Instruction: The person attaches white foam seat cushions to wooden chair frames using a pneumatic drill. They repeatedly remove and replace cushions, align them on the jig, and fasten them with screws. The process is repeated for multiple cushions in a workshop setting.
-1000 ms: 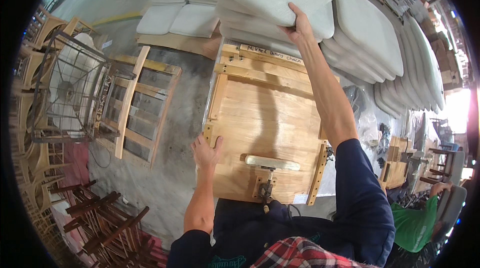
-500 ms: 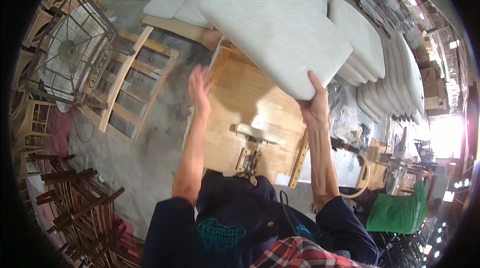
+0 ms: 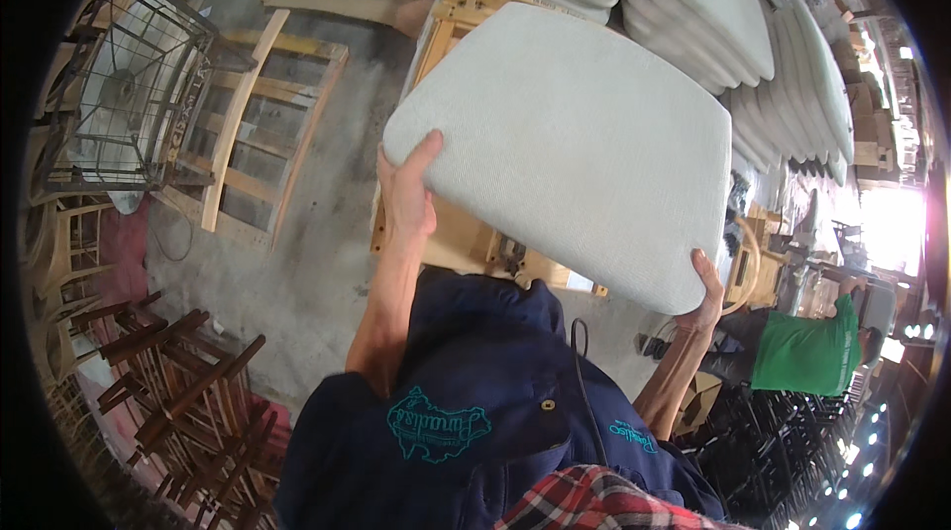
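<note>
A pale grey upholstered seat cushion (image 3: 575,144) with rounded corners is held up in front of me, tilted. My left hand (image 3: 407,185) grips its left corner, thumb on the top face and fingers underneath. At the near right corner my right hand (image 3: 702,292) holds it the same way, thumb on top. Below the cushion is a wooden workbench (image 3: 451,243), mostly hidden by it. Part of a metal clamp-like fitting (image 3: 507,255) shows at the bench's near edge.
Stacks of similar cushions (image 3: 693,10) stand beyond and to the right. On the left are a wooden pallet (image 3: 260,119), a caged fan (image 3: 124,84) and a pile of dark wooden frames (image 3: 183,381). A person in a green shirt (image 3: 807,352) is at the right.
The cushion has come nearer and lower, over the bench. My left hand, free before, has taken hold of its left corner. My right hand has moved right and toward me with it.
</note>
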`<state>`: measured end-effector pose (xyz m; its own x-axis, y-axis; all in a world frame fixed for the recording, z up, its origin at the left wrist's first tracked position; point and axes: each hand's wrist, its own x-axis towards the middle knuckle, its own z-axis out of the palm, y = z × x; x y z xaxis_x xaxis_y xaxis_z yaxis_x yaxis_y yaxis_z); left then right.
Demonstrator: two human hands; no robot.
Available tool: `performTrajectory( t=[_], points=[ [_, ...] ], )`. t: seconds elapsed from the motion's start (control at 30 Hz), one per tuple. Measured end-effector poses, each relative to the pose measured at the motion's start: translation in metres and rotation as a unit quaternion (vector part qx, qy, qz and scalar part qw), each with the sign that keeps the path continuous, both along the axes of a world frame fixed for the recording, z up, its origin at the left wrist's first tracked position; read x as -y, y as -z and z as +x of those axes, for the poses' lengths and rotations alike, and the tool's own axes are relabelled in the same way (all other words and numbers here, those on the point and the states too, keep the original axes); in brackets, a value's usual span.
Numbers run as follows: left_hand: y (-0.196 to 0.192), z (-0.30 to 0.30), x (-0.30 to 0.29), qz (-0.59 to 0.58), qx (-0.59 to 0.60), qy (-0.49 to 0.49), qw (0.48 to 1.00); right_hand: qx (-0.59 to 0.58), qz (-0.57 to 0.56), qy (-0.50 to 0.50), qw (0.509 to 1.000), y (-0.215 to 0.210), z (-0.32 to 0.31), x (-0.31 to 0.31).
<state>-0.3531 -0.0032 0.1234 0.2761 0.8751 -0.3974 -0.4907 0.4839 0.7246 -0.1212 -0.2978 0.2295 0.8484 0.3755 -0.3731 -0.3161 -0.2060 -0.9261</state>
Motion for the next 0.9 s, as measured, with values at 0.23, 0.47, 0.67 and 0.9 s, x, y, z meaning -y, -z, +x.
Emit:
performTrajectory(
  t=[0.23, 0.47, 0.67, 0.9],
  points=[
    [0.005, -0.044, 0.029, 0.006, -0.095, -0.043, 0.994, -0.074, -0.057, 0.0, 0.996, 0.049, -0.006, 0.012],
    [0.006, -0.045, 0.026, 0.023, -0.173, 0.007, 0.985, -0.138, -0.009, -0.031, 0.99, 0.092, 0.0, 0.004],
    [0.012, -0.061, 0.002, 0.154, -0.486, 0.139, 0.849, -0.202, -0.005, 0.032, 0.979, 0.102, 0.005, -0.001],
    [-0.029, 0.087, -0.078, 0.476, -0.443, 0.362, 0.668, -0.214, 0.017, 0.046, 0.976, 0.093, -0.008, -0.012]
  ],
)
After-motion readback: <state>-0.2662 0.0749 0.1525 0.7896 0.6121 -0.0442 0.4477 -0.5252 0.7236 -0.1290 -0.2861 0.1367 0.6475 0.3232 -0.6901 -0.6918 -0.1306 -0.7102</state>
